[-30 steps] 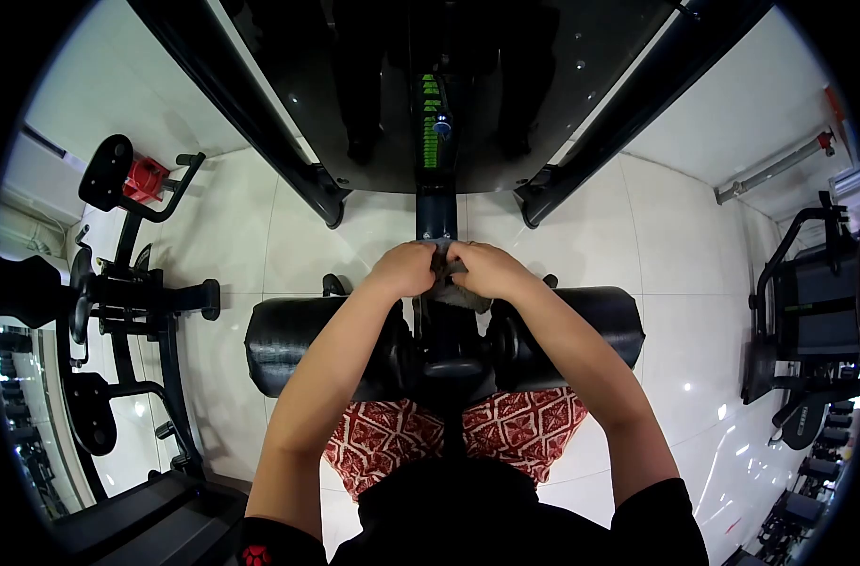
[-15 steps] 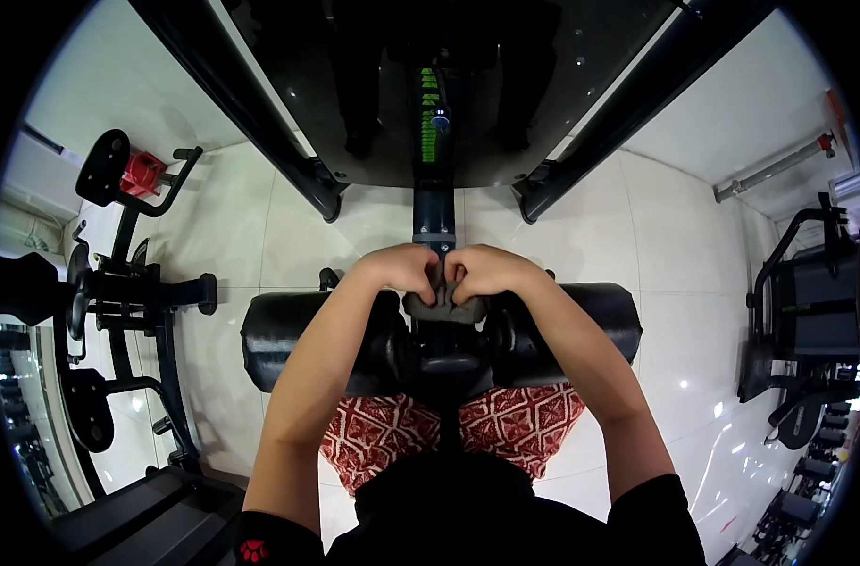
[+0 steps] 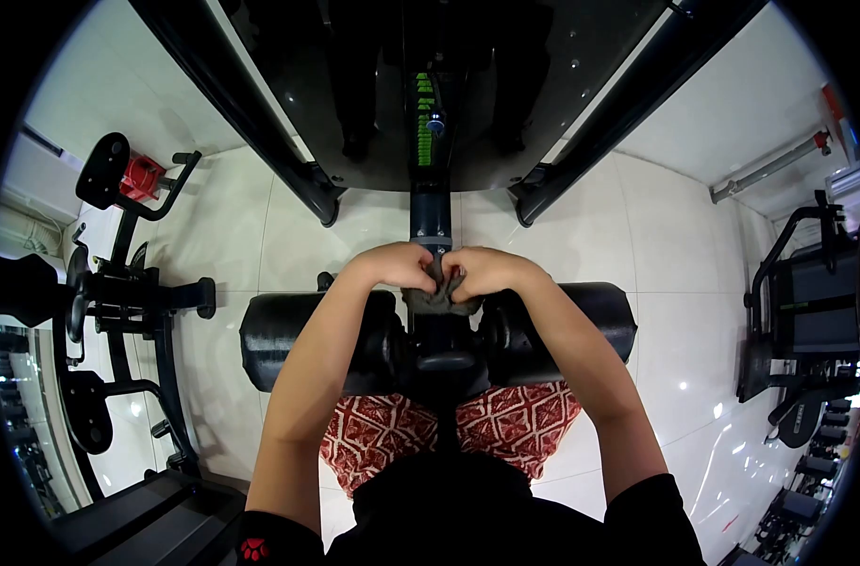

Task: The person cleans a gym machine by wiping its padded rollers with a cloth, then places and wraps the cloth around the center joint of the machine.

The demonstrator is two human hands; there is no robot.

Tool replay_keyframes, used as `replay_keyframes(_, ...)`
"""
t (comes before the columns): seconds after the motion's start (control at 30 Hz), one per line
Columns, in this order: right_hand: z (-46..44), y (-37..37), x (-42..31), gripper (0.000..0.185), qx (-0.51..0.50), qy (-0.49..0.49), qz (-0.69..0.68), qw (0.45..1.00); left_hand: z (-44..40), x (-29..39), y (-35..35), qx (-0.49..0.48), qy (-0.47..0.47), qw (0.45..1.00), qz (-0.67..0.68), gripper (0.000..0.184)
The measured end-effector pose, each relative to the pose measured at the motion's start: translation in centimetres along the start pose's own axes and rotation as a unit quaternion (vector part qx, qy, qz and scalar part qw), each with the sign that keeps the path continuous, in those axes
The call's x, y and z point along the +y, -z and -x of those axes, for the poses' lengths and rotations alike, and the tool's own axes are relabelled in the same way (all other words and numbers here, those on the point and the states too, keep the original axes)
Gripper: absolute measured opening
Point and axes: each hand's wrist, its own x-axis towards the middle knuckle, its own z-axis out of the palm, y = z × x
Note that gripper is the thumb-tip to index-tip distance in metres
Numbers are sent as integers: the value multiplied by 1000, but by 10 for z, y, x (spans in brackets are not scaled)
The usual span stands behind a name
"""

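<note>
A crumpled grey cloth point(image 3: 439, 297) lies over the dark central post of a gym machine, between two black padded rollers. My left hand point(image 3: 403, 265) pinches the cloth from the left side. From the right, my right hand point(image 3: 484, 273) grips it with curled fingers, close to the other hand. The left roller point(image 3: 274, 341) passes under my left forearm, and the right roller point(image 3: 604, 321) under my right one. Below the cloth is a rounded black part point(image 3: 446, 362) of the machine. Some of my fingertips are hidden in the folds.
Ahead stands the machine's dark glossy panel point(image 3: 298, 94) with a green-marked weight strip point(image 3: 425, 118) and slanted black legs. Exercise equipment point(image 3: 118, 292) is at the left, with another machine point(image 3: 807, 302) at the right. A red box point(image 3: 142, 177) sits near the left wall. White tiles cover the floor.
Both hands stay on the cloth at nearly the same place. The cloth is bunched slightly differently, its lower edge drawn up a little. The view has shifted slightly.
</note>
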Motion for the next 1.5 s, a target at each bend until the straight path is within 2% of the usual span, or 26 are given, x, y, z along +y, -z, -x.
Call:
replay_keyframes(0.03, 1, -1, 0, 40, 0, -1, 0, 1000, 4, 5, 2, 0, -1, 1000, 0, 39)
replay_keyframes(0.13, 2, -4, 0, 38, -73, 10, 16, 997, 17, 24, 10, -139, 20, 989, 51, 40)
replay_keyframes(0.17, 1, -5, 0, 38, -74, 11, 16, 997, 17, 22, 9, -138, 21, 989, 52, 40)
replay_keyframes(0.27, -1, -4, 1, 41, -57, 23, 26, 998, 13, 18, 8, -133, 0, 991, 32, 42)
replay_keyframes(0.33, -3, -3, -1, 43, -24, -14, -11, 1000, 14, 21, 6, -52, 28, 998, -28, 47)
replay_keyframes(0.37, -4, -4, 2, 43, -23, -15, -11, 1000, 12, 16, 5, -53, 27, 998, -29, 47)
replay_keyframes(0.43, -7, -5, 5, 45, 37, -15, -12, 999, 7, 6, 3, 13, 50, 998, -48, 50)
replay_keyframes(0.57, -6, -2, 4, 45, 48, -42, 6, 998, 3, 0, 0, 53, 60, 995, -65, 46)
replay_keyframes(0.63, -11, -3, 11, 46, 70, -45, -10, 996, 0, -3, -2, 105, 42, 991, -77, 41)
replay_keyframes(0.87, -21, -3, 25, 46, 105, -42, 9, 994, -9, -12, -3, 113, 64, 990, -57, 40)
replay_keyframes(0.93, -20, -1, 22, 44, 61, -41, 10, 997, -11, -14, -4, 84, 46, 995, -28, 41)
replay_keyframes(1.07, -12, -4, 14, 41, 82, -17, -1, 996, -4, -5, -7, 93, 38, 995, -26, 40)
replay_keyframes(1.17, -1, -5, 4, 38, 52, 2, 37, 998, 14, 14, -7, 37, 37, 997, -55, 40)
replay_keyframes(1.23, 6, -9, -1, 36, 2, 25, 38, 999, 27, 23, -15, 18, -30, 998, -48, 41)
replay_keyframes(1.27, 15, -9, -10, 34, -4, 28, 44, 999, 36, 29, -19, 20, -25, 998, -54, 41)
replay_keyframes(1.37, 27, -19, -16, 34, 12, 58, 54, 997, 59, 51, -21, 39, 1, 992, -119, 41)
replay_keyframes(1.5, 37, -24, -21, 37, 23, 66, 90, 993, 61, 53, -22, 33, -8, 992, -123, 41)
